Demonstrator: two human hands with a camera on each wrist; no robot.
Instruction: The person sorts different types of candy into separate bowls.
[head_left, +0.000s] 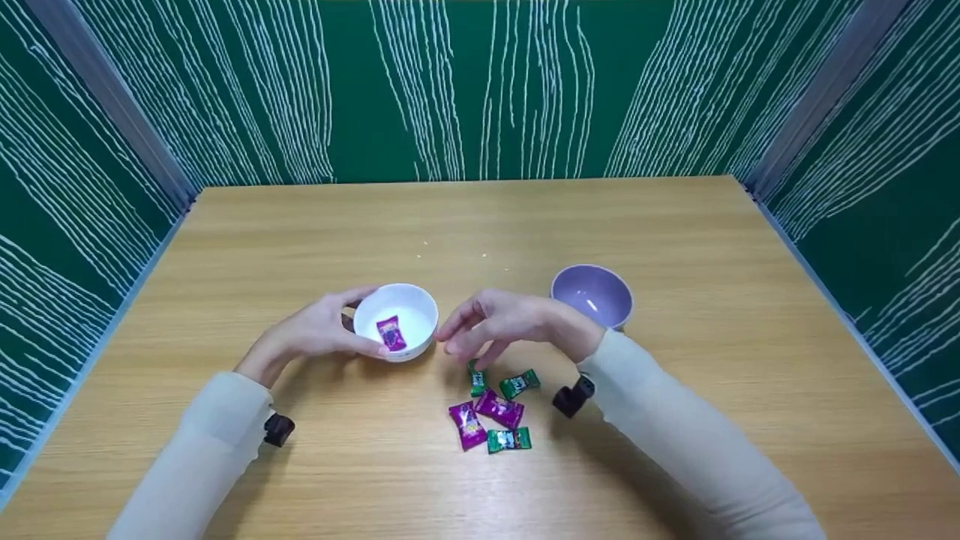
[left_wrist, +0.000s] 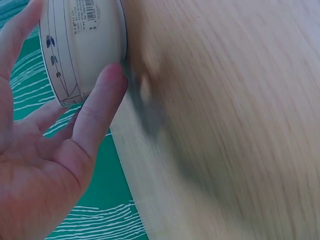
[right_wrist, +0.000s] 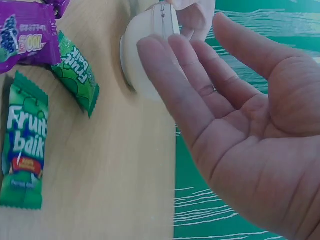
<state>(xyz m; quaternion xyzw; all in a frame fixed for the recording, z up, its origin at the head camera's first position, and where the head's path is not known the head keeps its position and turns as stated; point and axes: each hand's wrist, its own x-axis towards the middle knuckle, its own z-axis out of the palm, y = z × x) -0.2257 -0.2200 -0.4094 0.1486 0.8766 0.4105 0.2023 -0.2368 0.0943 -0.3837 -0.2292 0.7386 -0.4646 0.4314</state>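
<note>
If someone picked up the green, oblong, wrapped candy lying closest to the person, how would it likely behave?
The green, oblong, wrapped candy is probably light, being small beside the round white bowl. Its flat ends would likely flex when pinched. With its flattish shape, it seems unlikely to roll.

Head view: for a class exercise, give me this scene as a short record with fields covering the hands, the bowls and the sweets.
Left hand: holds the white bowl
Right hand: holds nothing, fingers beside the white bowl
In the white bowl: one purple sweet
Purple bowl: to the right of the white bowl, partly hidden
Loose on the table: three green sweets and two purple sweets, all wrapped
</note>
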